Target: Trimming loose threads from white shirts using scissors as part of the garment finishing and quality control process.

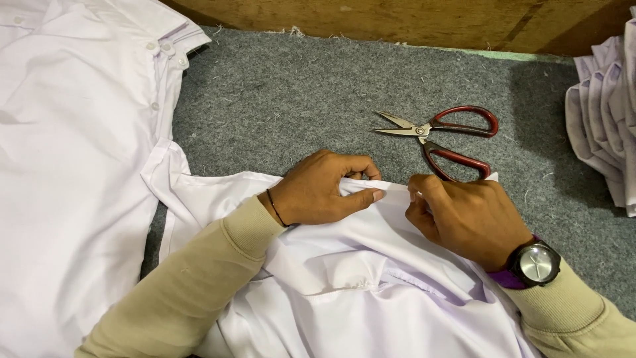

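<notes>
Pinched the white shirt's [371, 278] folded edge with left hand [321, 189] and right hand [464, 215], both closed tight; red-handled scissors [442, 136] lying just beyond.

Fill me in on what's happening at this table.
A person is pinching the folded edge of a white shirt with both hands, left hand and right hand close together. Red-handled scissors lie open on the grey felt just beyond, untouched. Another shirt lies to the left, and a fabric stack sits at right.
</notes>
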